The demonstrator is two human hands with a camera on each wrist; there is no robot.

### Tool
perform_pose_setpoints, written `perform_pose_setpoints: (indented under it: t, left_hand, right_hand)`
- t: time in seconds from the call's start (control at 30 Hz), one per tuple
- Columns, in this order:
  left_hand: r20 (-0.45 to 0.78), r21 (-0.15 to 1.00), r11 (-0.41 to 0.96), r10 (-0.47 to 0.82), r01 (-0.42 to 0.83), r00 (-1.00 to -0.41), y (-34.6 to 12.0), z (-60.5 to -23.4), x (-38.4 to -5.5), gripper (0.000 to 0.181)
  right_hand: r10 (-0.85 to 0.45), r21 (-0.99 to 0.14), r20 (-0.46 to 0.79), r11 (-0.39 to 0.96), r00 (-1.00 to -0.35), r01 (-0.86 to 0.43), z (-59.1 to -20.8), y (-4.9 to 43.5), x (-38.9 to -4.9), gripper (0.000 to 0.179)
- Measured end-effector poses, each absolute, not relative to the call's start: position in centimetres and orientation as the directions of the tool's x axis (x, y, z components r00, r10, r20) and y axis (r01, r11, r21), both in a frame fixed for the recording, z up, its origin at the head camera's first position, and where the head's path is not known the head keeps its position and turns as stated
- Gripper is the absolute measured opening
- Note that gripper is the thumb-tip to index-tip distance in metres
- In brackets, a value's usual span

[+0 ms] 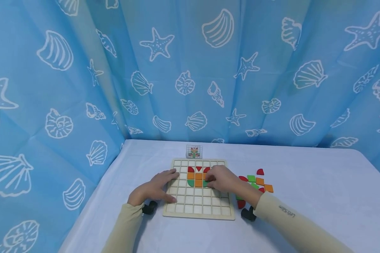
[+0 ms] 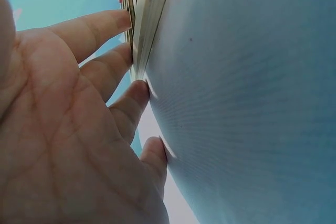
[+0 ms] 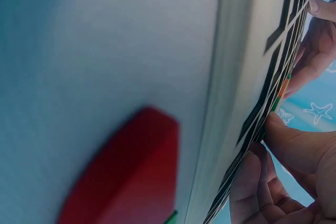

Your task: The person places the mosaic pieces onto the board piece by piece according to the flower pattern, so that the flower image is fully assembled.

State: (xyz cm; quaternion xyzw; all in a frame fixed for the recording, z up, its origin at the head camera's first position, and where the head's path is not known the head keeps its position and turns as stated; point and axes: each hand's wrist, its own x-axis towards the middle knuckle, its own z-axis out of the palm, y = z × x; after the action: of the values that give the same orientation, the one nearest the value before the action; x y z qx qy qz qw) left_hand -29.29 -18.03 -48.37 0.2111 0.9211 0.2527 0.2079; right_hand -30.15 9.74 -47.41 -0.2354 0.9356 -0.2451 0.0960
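A wooden grid board [image 1: 189, 209] lies on the table with red, orange and green tiles in its upper middle cells. My left hand [image 1: 152, 188] rests at its left edge, fingers spread; in the left wrist view, the fingertips [image 2: 123, 20] touch the board's rim [image 2: 149, 24]. Over the grid's right half, my right hand [image 1: 223, 180] pinches a green tile [image 1: 204, 183] at a cell beside an orange tile [image 1: 198, 183]. The right wrist view shows the thumb and curled fingers against the grid, largely hiding that tile. On the left, a green quarter-round tile [image 1: 190, 183] sits in its cell.
Loose tiles lie right of the board, among them a red quarter-round [image 1: 260, 172], an orange square [image 1: 268, 188] and a green square [image 1: 251, 178]. A small pattern card [image 1: 194, 151] stands behind the board. A blue shell-print curtain [image 1: 183, 105] hangs beyond the white table [image 1: 304, 196].
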Motion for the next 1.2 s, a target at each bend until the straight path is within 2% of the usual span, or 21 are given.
perform_pose_setpoints:
  t: [0.3, 0.8, 1.0, 1.2]
  left_hand:
    - [-0.273, 0.544, 0.787, 0.495, 0.292, -0.825, -17.9, -48.2, -29.2, 0.094]
    - [-0.292, 0.538, 0.796, 0.483, 0.276, -0.826, -17.9, -48.3, -29.3, 0.094]
    - [-0.282, 0.542, 0.790, 0.493, 0.288, -0.823, -17.9, -48.3, -29.4, 0.094]
    - [-0.289, 0.526, 0.800, 0.487, 0.288, -0.824, -17.9, -48.0, -29.0, 0.095]
  right_hand:
    - [-0.492, -0.509, -0.043, 0.759, -0.869, -0.405, -47.6, 9.9, -30.2, 0.011]
    - [-0.479, -0.475, -0.093, 0.792, -0.873, -0.384, -47.3, 10.0, -30.5, 0.011]
    - [-0.446, -0.546, -0.121, 0.776, -0.887, -0.316, -45.9, 11.8, -29.9, 0.021]
    - [-0.366, -0.615, -0.093, 0.752, -0.926, -0.236, -44.9, 15.0, -29.2, 0.033]
